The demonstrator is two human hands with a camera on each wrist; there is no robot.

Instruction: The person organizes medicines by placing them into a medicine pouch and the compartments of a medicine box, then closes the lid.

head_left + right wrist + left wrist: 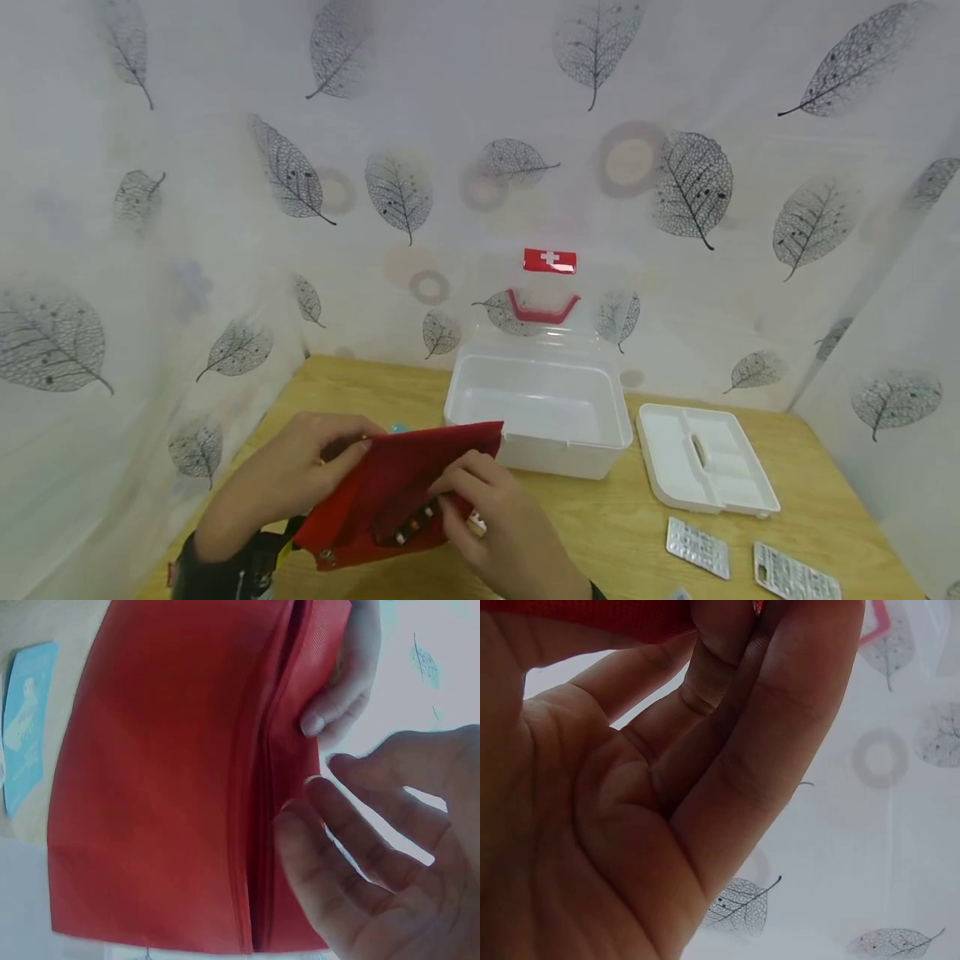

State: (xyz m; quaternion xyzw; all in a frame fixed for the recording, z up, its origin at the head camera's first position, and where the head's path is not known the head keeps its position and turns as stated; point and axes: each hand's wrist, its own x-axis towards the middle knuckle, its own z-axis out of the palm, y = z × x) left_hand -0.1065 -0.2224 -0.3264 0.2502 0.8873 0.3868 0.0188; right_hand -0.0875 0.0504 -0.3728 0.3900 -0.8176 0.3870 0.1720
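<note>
A flat red fabric pouch is held up tilted over the table, with a metal snap at its lower left corner. My left hand pinches its upper left edge, thumb on the near side; the fingers behind are partly hidden. My right hand is at the pouch's right side, its loosely bent fingertips at the red flap beside a long slit in the right wrist view. A dark strip with small coloured marks shows on the pouch's near side.
Behind the pouch stands an open white first-aid box, its clear lid with a red handle raised. To its right lie a white divided tray and blister packs. A light-blue packet lies beyond the pouch.
</note>
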